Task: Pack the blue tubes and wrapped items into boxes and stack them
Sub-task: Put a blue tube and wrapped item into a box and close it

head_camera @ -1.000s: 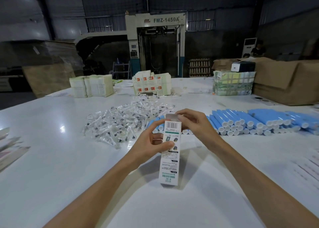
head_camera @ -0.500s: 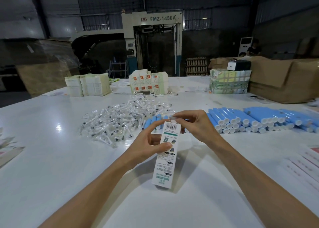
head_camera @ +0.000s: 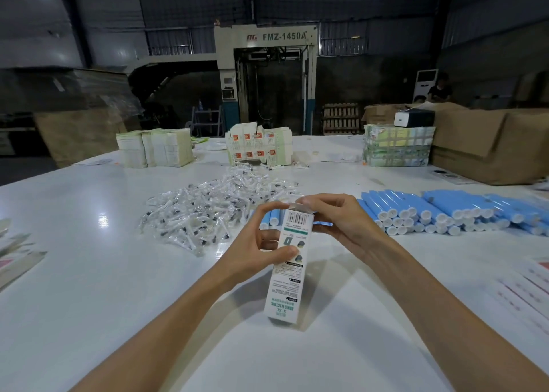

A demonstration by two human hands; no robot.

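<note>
Hands meet over a white desk point(head_camera: 89, 287) in a dim workshop, both of them on one narrow white box point(head_camera: 286, 273) printed with a barcode and green lettering. My left hand point(head_camera: 255, 252) grips the box near its upper half, thumb pressed on the printed face and fingers curled round the left side up to the top edge. My right hand point(head_camera: 335, 222) pinches the top end of the box, fingertips bent in over the flap. The box hangs tilted, its lower end toward me, with its shadow on the desk beneath; whether anything is inside it I cannot tell. Just beyond my hands lies a loose heap of wrapped items point(head_camera: 208, 213) in clear plastic, and to its right the blue tubes point(head_camera: 430, 210) lie in rows with their white caps facing me, a few of them showing between my hands. At the far edge of the desk stand stacks of flat cartons point(head_camera: 154, 151), a block of printed boxes point(head_camera: 258, 148) with red marks, a banded bundle point(head_camera: 396, 149) and large cardboard boxes point(head_camera: 490, 145). Behind them rises a machine point(head_camera: 267, 74) lettered FMZ-1450A.
</note>
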